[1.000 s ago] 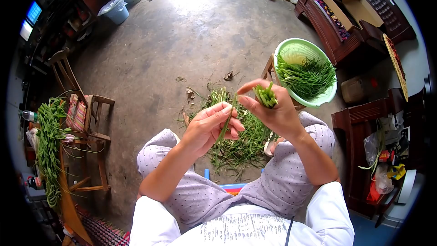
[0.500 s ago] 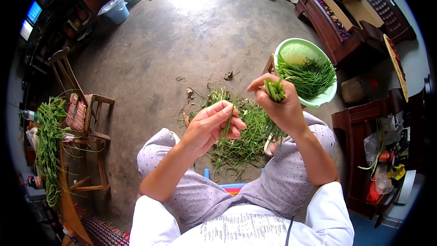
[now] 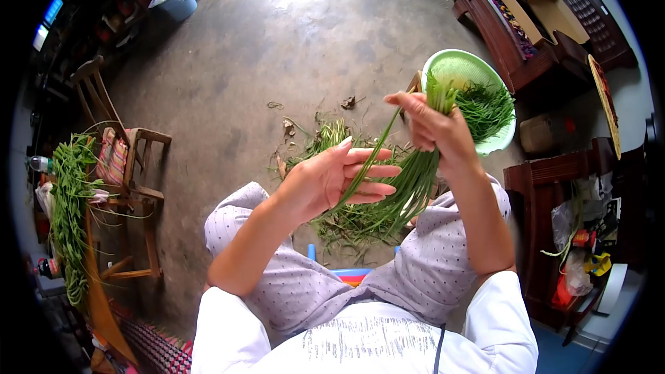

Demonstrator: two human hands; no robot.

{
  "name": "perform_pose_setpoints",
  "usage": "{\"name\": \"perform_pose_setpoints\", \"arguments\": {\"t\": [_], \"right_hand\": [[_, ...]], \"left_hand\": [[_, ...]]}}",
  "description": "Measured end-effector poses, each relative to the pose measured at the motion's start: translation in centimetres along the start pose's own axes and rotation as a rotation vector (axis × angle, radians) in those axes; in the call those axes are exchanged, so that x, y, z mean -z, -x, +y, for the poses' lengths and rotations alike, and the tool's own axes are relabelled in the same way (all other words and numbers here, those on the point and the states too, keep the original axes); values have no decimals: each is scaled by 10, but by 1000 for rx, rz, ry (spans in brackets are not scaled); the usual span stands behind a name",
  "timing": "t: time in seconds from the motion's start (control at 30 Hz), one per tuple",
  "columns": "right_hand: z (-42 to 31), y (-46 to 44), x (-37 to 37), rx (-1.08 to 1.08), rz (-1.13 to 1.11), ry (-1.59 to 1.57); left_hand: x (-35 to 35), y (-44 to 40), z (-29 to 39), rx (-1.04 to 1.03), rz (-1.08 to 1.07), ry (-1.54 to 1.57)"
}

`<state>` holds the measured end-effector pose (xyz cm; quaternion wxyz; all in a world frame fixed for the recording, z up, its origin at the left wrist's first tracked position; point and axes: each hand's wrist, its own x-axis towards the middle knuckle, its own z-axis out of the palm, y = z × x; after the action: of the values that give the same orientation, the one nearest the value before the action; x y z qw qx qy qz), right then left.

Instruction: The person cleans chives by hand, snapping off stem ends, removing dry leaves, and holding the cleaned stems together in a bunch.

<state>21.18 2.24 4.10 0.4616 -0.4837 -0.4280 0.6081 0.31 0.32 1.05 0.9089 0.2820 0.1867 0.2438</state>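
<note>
My right hand is closed around a bunch of long green stems, whose pale cut ends stick up above the fist and whose leaves hang down to the left. Between its thumb and forefinger one thin stem is pinched and slants down toward my left hand. The left hand has its fingers spread, palm facing the stems, with the thin stem passing across them. Beneath both hands lies a loose heap of green stems and scraps on the floor. Behind the right hand stands a light green basket holding more greens.
At the left, leafy greens hang over a wooden surface beside a wooden chair. A blue bin stands at the upper left. Dark wooden furniture with an open cardboard box is at the upper right.
My right hand has turned and risen slightly, so the bunch now shows at full length. My left hand has opened from its pinch, and the thin stem now runs up to the right hand.
</note>
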Motion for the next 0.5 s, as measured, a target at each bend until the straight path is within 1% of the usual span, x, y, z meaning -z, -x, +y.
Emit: {"name": "perform_pose_setpoints", "arguments": {"t": [0.03, 0.1, 0.17, 0.23, 0.3, 0.37, 0.43, 0.5], "right_hand": [[1, -4, 4, -2, 20, -19], [-1, -8, 13, -23, -10, -55], [-6, -8, 17, -40, 21, -116], [-8, -8, 21, -24, 20, -94], [-11, -8, 25, -25, -6, -169], [-12, -10, 31, -12, -20, -162], [-12, -12, 37, 9, -28, -249], [-13, -12, 44, -8, -42, -268]], "left_hand": [[1, 0, 0, 15, -32, 59], [8, 0, -2, 20, -61, 60], [11, 1, -4, -9, -53, -38], [11, 3, -4, -23, -23, -60], [10, 6, -3, -37, 9, -82], [10, 7, -2, -3, 61, -164], [14, 8, -3, 12, 50, -167], [16, 9, -4, 27, 38, -169]]}}
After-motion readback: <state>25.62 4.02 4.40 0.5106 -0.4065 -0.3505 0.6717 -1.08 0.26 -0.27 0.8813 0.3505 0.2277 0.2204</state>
